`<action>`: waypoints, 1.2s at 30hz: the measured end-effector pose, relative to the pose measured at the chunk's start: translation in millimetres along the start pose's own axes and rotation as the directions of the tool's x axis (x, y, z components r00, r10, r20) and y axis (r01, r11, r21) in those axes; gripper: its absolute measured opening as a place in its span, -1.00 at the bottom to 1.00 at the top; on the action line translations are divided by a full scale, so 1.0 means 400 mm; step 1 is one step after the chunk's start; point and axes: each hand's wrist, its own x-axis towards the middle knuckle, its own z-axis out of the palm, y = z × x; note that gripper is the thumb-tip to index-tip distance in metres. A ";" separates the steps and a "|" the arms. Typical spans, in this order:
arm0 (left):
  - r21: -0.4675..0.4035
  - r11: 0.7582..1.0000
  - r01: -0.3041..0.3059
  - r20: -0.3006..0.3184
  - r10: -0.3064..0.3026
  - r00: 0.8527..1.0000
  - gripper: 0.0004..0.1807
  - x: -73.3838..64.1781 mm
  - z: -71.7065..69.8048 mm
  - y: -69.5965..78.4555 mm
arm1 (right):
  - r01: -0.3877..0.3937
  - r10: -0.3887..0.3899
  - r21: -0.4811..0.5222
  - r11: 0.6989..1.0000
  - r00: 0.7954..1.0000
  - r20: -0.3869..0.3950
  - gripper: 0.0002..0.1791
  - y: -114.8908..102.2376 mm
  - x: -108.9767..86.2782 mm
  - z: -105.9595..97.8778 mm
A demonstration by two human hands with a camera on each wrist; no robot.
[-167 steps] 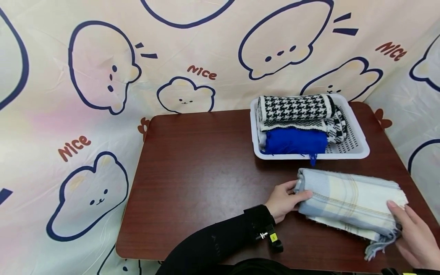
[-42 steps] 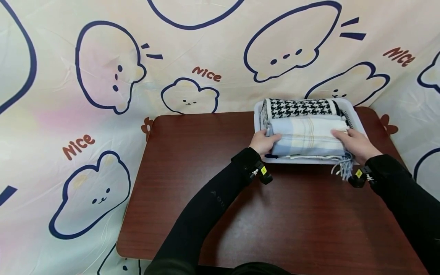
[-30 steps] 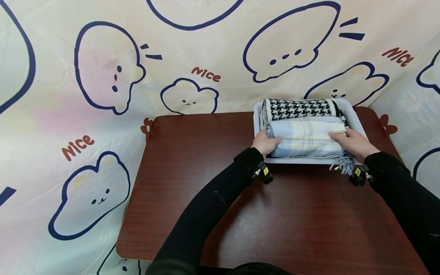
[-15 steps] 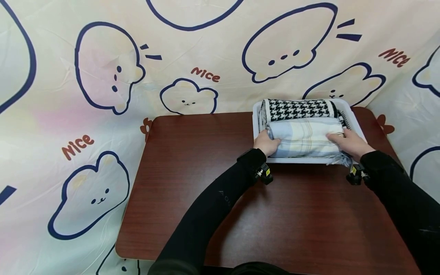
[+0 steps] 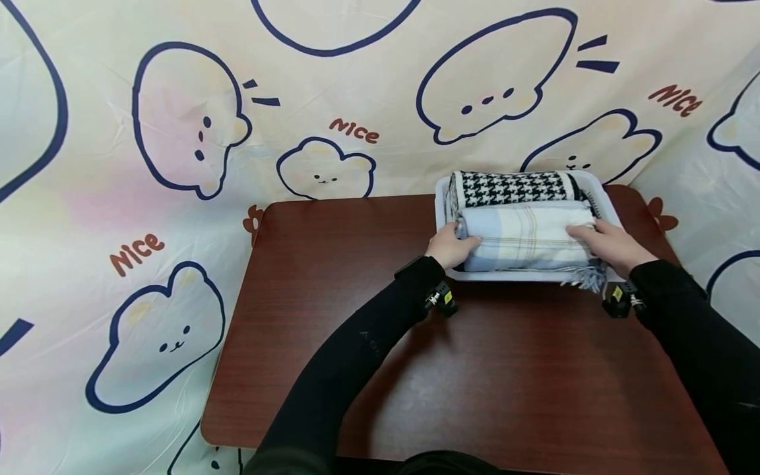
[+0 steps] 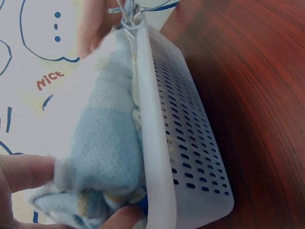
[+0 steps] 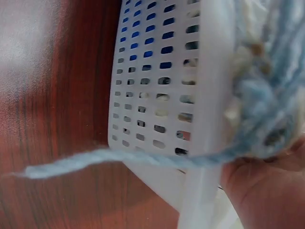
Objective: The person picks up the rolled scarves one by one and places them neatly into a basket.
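Observation:
A folded light blue and cream plaid scarf [image 5: 522,237] lies along the front of the white plastic basket [image 5: 505,277]. My left hand [image 5: 449,247] pinches its left end, thumb on top and a fingertip lower down at the basket rim in the left wrist view. At the other end, my right hand [image 5: 611,247] holds the scarf with the thumb over its upper face; those fingers are mostly hidden. Blue fringe [image 5: 584,277] hangs over the front rim by that hand, and one strand [image 7: 109,156] trails across the slotted wall.
Behind the plaid scarf sits a rolled black-and-white houndstooth scarf [image 5: 516,187]. Blue cloth [image 7: 148,40] shows through the basket's slots. The basket stands at the back right of a dark red-brown table [image 5: 332,316], against a cartoon-print backdrop [image 5: 356,79].
The plaid scarf has gone from the table into the basket, covering the blue cloth, both hands still on it. Lately it has sunk slightly, and its fringe hangs less far over the rim.

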 end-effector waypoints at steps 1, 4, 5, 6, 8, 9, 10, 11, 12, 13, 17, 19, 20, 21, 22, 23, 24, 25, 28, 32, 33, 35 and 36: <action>-0.009 1.000 -0.006 0.005 0.007 1.000 -0.27 -0.004 -0.007 -0.002 | -0.006 0.006 -0.008 1.000 1.000 -0.009 0.17 -0.005 -0.001 -0.001; -0.041 0.999 -0.029 0.010 0.029 1.000 -0.25 -0.018 -0.027 -0.009 | -0.007 0.005 -0.046 0.999 0.999 -0.041 0.22 -0.020 -0.008 -0.008; -0.053 0.998 -0.037 0.008 0.037 0.999 -0.24 -0.022 -0.033 -0.011 | -0.005 0.001 -0.058 0.998 0.998 -0.057 0.23 -0.025 -0.012 -0.011; -0.064 0.997 -0.047 0.007 0.048 0.999 -0.24 -0.027 -0.039 -0.013 | -0.001 -0.005 -0.084 0.996 0.997 -0.079 0.23 -0.030 -0.017 -0.014; -0.086 0.994 -0.066 -0.001 0.066 0.998 -0.22 -0.035 -0.052 -0.016 | 0.013 -0.028 -0.129 0.992 0.993 -0.117 0.23 -0.041 -0.027 -0.021; -0.094 0.993 -0.076 -0.002 0.076 0.997 -0.21 -0.039 -0.060 -0.018 | 0.018 -0.039 -0.150 0.989 0.990 -0.135 0.22 -0.046 -0.032 -0.023; -0.101 0.991 -0.087 -0.003 0.088 0.996 -0.21 -0.044 -0.068 -0.020 | 0.023 -0.049 -0.173 0.985 0.988 -0.150 0.21 -0.051 -0.039 -0.027; -0.108 0.989 -0.099 -0.001 0.099 0.995 -0.20 -0.049 -0.077 -0.021 | 0.031 -0.064 -0.199 0.979 0.985 -0.163 0.19 -0.056 -0.045 -0.030; -0.103 0.988 -0.113 -0.002 0.114 0.993 -0.20 -0.053 -0.086 -0.023 | 0.041 -0.081 -0.227 0.973 0.982 -0.170 0.17 -0.061 -0.050 -0.033; -0.096 0.987 -0.126 -0.003 0.126 0.992 -0.20 -0.057 -0.096 -0.025 | 0.053 -0.098 -0.251 0.967 0.980 -0.172 0.15 -0.065 -0.056 -0.036; -0.048 0.983 -0.176 -0.016 0.176 0.984 -0.21 -0.077 -0.135 -0.033 | 0.106 -0.165 -0.308 0.945 0.972 -0.170 0.09 -0.083 -0.076 -0.048; -0.024 0.981 -0.193 -0.031 0.192 0.981 -0.21 -0.085 -0.151 -0.038 | 0.132 -0.193 -0.318 0.939 0.966 -0.170 0.07 -0.095 -0.085 -0.050; -0.011 0.980 -0.201 -0.039 0.200 0.979 -0.21 -0.089 -0.159 -0.040 | 0.143 -0.204 -0.316 0.938 0.964 -0.170 0.07 -0.101 -0.090 -0.050; 0.003 0.978 -0.210 -0.047 0.210 0.977 -0.22 -0.092 -0.165 -0.042 | 0.155 -0.216 -0.314 0.937 0.962 -0.169 0.06 -0.107 -0.095 -0.049; 0.015 0.975 -0.220 -0.052 0.221 0.974 -0.22 -0.096 -0.171 -0.043 | 0.165 -0.227 -0.313 0.935 0.959 -0.171 0.05 -0.114 -0.101 -0.046; 0.026 0.972 -0.232 -0.056 0.233 0.971 -0.22 -0.100 -0.177 -0.045 | 0.176 -0.238 -0.315 0.933 0.956 -0.171 0.04 -0.121 -0.107 -0.042; 0.045 0.969 -0.243 -0.062 0.245 0.967 -0.22 -0.103 -0.182 -0.046 | 0.187 -0.250 -0.317 0.930 0.953 -0.171 0.03 -0.127 -0.113 -0.037; 0.063 0.965 -0.253 -0.066 0.257 0.964 -0.22 -0.107 -0.188 -0.049 | 0.202 -0.264 -0.314 0.928 0.950 -0.169 0.02 -0.133 -0.119 -0.031; 0.099 0.955 -0.279 -0.077 0.287 0.955 -0.21 -0.118 -0.201 -0.057 | 0.239 -0.299 -0.307 0.921 0.940 -0.166 -0.02 -0.148 -0.136 -0.008; 0.137 0.946 -0.294 -0.094 0.308 0.947 -0.19 -0.132 -0.218 -0.072 | 0.271 -0.331 -0.302 0.914 0.928 -0.172 -0.05 -0.163 -0.150 0.026; 0.144 0.945 -0.294 -0.098 0.309 0.946 -0.19 -0.136 -0.221 -0.076 | 0.275 -0.336 -0.302 0.913 0.925 -0.176 -0.06 -0.167 -0.152 0.035; 0.161 0.942 -0.295 -0.103 0.313 0.944 -0.18 -0.144 -0.228 -0.084 | 0.288 -0.351 -0.295 0.911 0.918 -0.184 -0.06 -0.173 -0.156 0.051; 0.169 0.940 -0.295 -0.106 0.315 0.943 -0.18 -0.148 -0.231 -0.088 | 0.295 -0.358 -0.294 0.909 0.914 -0.189 -0.07 -0.176 -0.159 0.059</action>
